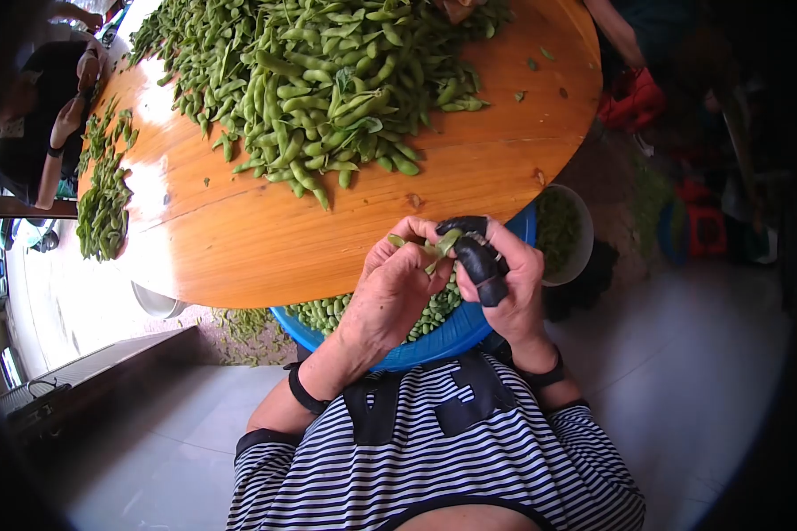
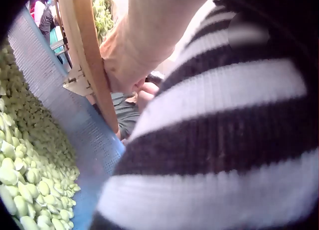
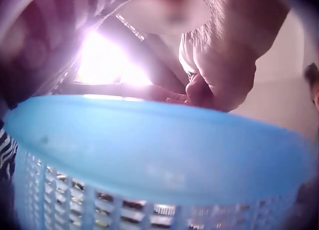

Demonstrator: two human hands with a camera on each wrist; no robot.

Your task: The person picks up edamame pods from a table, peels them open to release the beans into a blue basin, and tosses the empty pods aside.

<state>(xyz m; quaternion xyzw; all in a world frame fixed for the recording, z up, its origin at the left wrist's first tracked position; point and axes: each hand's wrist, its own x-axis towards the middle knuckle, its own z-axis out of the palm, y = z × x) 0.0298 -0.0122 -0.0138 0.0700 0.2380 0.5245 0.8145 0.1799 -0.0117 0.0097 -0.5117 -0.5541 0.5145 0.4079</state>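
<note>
Above the blue basket [image 1: 390, 358], my two hands meet at the table's near edge. With thumb and fingers my left hand [image 1: 388, 288] holds a few green soybean pods [image 1: 430, 254]. My right hand [image 1: 515, 265] wears black covers [image 1: 480, 268] on thumb and forefinger and pinches the end of one soybean pod [image 1: 449, 242] between them. Shelled green beans [image 2: 35, 185] lie in the basket, well seen in the left wrist view. In the right wrist view the basket's blue rim [image 3: 159, 140] hides much of the right hand [image 3: 224, 80].
A large heap of soybean pods [image 1: 310, 97] covers the far part of the round wooden table [image 1: 266, 252]. A smaller pile [image 1: 106, 203] lies at its left edge, near another person's hands [image 1: 66, 119]. A white bucket [image 1: 584, 234] stands on the floor at right.
</note>
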